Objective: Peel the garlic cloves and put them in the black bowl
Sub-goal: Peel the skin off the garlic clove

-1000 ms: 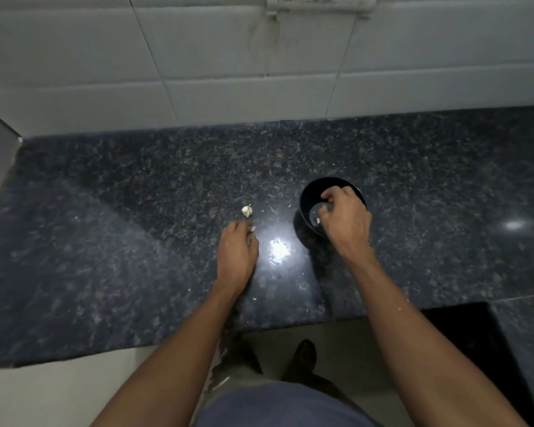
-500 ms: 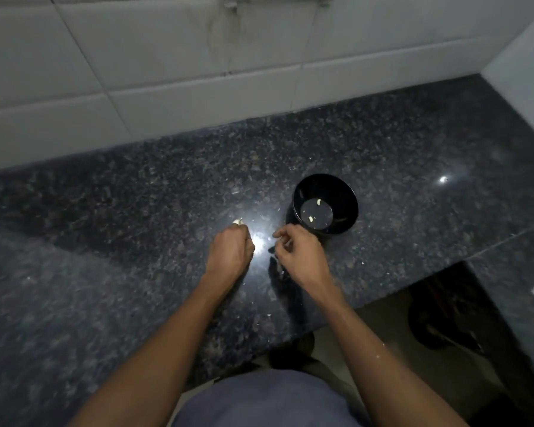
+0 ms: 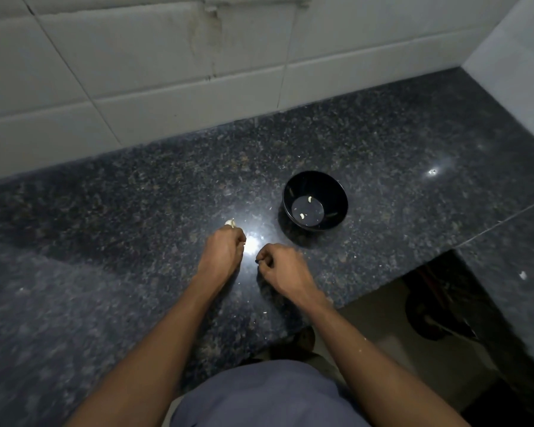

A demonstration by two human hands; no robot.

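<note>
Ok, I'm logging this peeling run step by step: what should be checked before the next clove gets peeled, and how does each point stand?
1. Black bowl upright, in reach: ok.
2. Peeled cloves inside the bowl: ok, two show.
3. Unpeeled garlic left on the counter: ok, just beyond the left hand.
4. Left hand's grip on garlic: cannot tell, fingers curled and hidden.
5. Right hand free: cannot tell, curled; only something small and dark shows at the fingertips.
</note>
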